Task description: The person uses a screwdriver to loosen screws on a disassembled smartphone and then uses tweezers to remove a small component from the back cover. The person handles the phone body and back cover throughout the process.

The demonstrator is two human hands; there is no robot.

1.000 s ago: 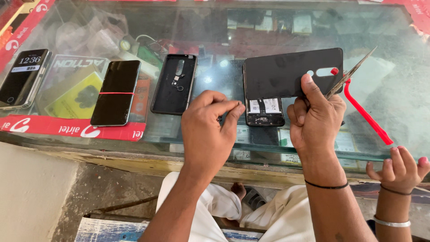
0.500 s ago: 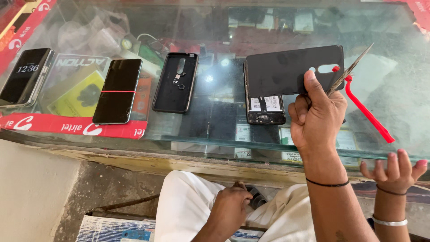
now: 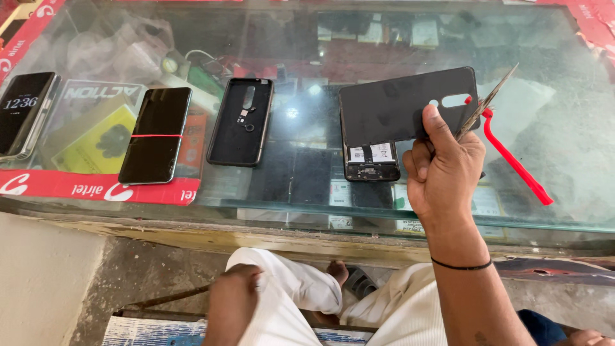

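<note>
**Back cover lifted off a phone, held in the right hand above a glass counter**

A dark phone back cover [image 3: 397,106] with an oblong cut-out near its far end sits in the right hand [image 3: 445,170], raised above the glass counter [image 3: 564,160]. The thumb lies flat on the cover's upper face at its near edge, and the other fingers are curled shut beneath it, so the cover is pinched between thumb and fingers. The same fist also clamps a pair of metal tweezers [image 3: 488,102], whose tips point up and away past the cover's right edge.

Just under the cover lies the opened phone [image 3: 371,161]; only its near end shows, with white labels and a dark lower part, the rest hidden by the cover. A red strip-like tool [image 3: 512,160] lies on the glass to the right, its upper end behind the tweezers and hand.

The left hand [image 3: 234,301] is down below the counter edge, resting at the white-clothed lap. Its fingers are turned away from the camera; whether they are open or closed cannot be told.

Farther left on the glass lie an empty black phone case [image 3: 242,122], a dark phone with a red band [image 3: 155,136] round it, and at the edge a phone with a lit screen [image 3: 22,112].
</note>
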